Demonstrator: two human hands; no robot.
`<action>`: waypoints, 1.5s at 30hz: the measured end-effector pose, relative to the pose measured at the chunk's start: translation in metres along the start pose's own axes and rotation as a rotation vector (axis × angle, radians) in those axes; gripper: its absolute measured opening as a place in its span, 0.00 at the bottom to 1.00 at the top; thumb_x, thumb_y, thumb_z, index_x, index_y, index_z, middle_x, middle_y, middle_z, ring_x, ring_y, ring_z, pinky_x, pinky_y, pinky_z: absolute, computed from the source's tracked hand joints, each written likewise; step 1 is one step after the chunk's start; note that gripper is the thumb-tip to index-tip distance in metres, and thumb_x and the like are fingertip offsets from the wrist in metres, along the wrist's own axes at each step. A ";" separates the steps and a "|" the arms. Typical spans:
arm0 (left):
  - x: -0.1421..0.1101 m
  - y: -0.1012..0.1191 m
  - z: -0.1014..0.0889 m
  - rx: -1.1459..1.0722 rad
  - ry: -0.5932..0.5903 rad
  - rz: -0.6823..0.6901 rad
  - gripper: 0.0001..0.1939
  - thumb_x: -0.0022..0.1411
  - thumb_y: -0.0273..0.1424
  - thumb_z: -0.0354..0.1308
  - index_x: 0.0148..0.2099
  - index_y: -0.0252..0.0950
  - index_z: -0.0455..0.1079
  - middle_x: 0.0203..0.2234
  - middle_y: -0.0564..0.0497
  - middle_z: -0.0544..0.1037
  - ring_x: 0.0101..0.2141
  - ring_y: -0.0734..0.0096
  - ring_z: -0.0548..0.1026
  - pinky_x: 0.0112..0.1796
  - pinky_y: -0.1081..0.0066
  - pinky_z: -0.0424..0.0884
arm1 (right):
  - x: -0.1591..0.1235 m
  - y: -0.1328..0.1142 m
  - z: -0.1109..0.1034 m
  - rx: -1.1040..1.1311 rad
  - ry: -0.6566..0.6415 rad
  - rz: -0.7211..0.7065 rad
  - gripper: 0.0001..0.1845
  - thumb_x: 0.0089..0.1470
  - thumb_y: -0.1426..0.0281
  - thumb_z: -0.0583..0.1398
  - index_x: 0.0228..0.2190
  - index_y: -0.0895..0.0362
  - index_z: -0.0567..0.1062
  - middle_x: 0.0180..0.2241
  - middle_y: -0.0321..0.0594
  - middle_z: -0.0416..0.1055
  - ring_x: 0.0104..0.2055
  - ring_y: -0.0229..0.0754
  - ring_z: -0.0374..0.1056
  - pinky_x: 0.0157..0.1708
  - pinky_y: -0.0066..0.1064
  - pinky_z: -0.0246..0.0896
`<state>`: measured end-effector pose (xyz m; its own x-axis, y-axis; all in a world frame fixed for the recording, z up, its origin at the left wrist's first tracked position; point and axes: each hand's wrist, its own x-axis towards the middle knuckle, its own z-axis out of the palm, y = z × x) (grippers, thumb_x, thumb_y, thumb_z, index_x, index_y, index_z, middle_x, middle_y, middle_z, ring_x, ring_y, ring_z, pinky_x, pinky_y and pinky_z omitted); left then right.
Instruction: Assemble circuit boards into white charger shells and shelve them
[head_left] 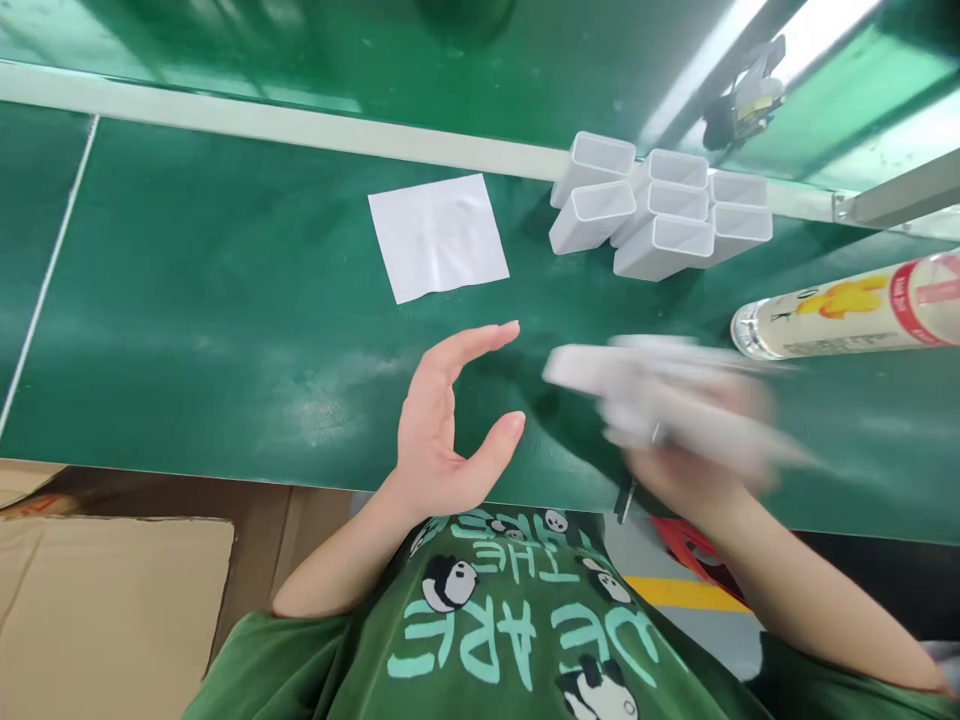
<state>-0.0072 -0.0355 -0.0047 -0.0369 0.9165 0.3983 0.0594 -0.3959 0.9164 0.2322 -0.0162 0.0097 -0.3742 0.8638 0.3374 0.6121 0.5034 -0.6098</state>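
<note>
My left hand is open above the green tabletop, fingers and thumb curved apart with nothing between them. To its right, my right hand is closed around a white thing. Motion smears both; the left end looks like a small box, and loose white edges like paper or cloth trail to the right. A creased white paper sheet lies flat on the table beyond my left hand. Beyond my right hand stand several translucent white plastic boxes, open at the top and grouped together.
A tall can with a yellow and red print stands at the right. White rails edge the green table at the back, under a glossy green panel. Cardboard sits below the front edge at left. A slanted metal bar is at upper right.
</note>
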 end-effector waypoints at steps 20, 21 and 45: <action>-0.001 -0.002 -0.002 0.074 -0.201 0.279 0.38 0.55 0.28 0.68 0.66 0.31 0.60 0.56 0.35 0.74 0.55 0.54 0.74 0.54 0.58 0.73 | 0.009 -0.036 0.013 1.418 -0.321 0.759 0.27 0.57 0.59 0.66 0.55 0.47 0.69 0.40 0.39 0.78 0.33 0.38 0.77 0.33 0.28 0.77; -0.002 -0.002 -0.002 0.074 -0.204 0.285 0.38 0.55 0.28 0.67 0.66 0.30 0.60 0.56 0.35 0.74 0.55 0.55 0.74 0.54 0.58 0.73 | 0.010 -0.036 0.014 1.460 -0.305 0.784 0.28 0.54 0.59 0.68 0.55 0.48 0.69 0.40 0.38 0.78 0.34 0.37 0.77 0.35 0.27 0.77; -0.009 -0.011 -0.001 0.171 -0.201 0.300 0.51 0.54 0.43 0.72 0.71 0.41 0.49 0.64 0.36 0.66 0.64 0.49 0.65 0.60 0.49 0.67 | 0.012 -0.039 0.025 1.425 -0.462 0.879 0.31 0.56 0.57 0.67 0.57 0.46 0.64 0.41 0.36 0.73 0.30 0.32 0.69 0.33 0.27 0.69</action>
<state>-0.0081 -0.0390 -0.0181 0.2025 0.7616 0.6156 0.2035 -0.6477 0.7342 0.1867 -0.0258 0.0193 -0.6016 0.6418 -0.4756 -0.2230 -0.7066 -0.6715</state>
